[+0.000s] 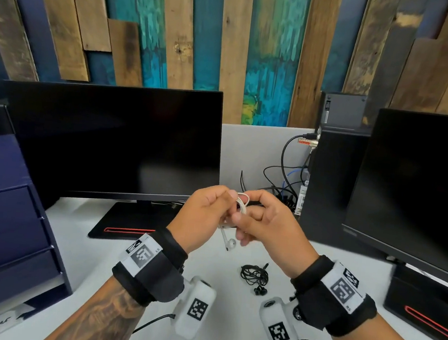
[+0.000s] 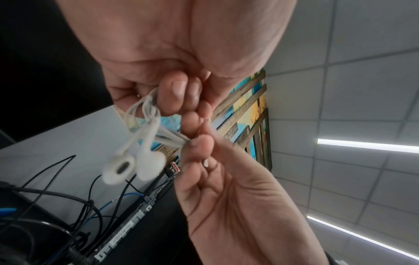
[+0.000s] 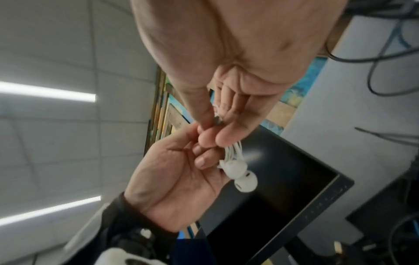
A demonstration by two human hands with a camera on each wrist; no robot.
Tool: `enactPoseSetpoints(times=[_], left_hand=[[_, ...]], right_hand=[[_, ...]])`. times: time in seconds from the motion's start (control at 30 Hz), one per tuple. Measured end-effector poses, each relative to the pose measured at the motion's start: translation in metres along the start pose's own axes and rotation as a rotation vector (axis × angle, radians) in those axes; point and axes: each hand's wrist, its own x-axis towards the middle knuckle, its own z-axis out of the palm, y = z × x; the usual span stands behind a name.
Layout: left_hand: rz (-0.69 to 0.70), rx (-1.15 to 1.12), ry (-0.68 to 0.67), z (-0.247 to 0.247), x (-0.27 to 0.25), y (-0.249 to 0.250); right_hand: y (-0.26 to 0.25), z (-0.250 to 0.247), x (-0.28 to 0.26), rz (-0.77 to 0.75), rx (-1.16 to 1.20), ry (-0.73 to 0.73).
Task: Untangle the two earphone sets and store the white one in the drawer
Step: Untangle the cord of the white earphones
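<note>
Above desk | both hands pinch coiled white earphones | buds hang down | black set below

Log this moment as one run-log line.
left hand: holds white earphones | right hand: pinches coil | black earphones: on desk, apart | drawer unit: closed

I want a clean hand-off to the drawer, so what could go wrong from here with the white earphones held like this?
1. Both the left hand and right hand pinch the coiled white earphones by fingertips only; the buds dangle loose, so the coil could spring open or slip from the grip.
2. The black earphones lie right below, so a drop could tangle them again.
3. The drawers look closed, so one hand must let go first.
</note>
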Motion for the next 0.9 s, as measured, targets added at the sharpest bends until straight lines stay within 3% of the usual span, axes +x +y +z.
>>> enactPoseSetpoints(times=[0.17, 0.33, 0.43, 0.5, 0.67, 0.8, 0.9], left_hand=[[0.043, 0.011, 0.155, -0.008, 0.0, 0.005], [0.004, 0.037, 0.191, -0.018, -0.004, 0.003], [-0.068, -0.068, 0.168, -0.019, -0.003, 0.001], [-0.108, -0.179, 0.132, -0.016, -0.002, 0.002], [-0.137, -0.364, 0.008, -0.006, -0.001, 0.009], [-0.09, -0.252, -0.031, -0.001, -0.001, 0.007], [-0.067, -0.164, -0.005, -0.001, -0.003, 0.008]], right_hand=[[0.004, -0.004, -0.001, -0.114, -0.205, 0.166], [0.007, -0.032, -0.004, -0.33, -0.769, 0.234], [0.008, -0.041, -0.002, -0.419, -1.05, 0.335], [0.014, -0.039, 0.001, -0.411, -0.964, 0.366], [0.017, -0.018, 0.006, -0.076, -0.22, 0.277], [0.019, -0.009, 0.007, 0.052, 0.054, 0.138], [0.018, -0.01, 0.007, 0.083, 0.104, 0.109]])
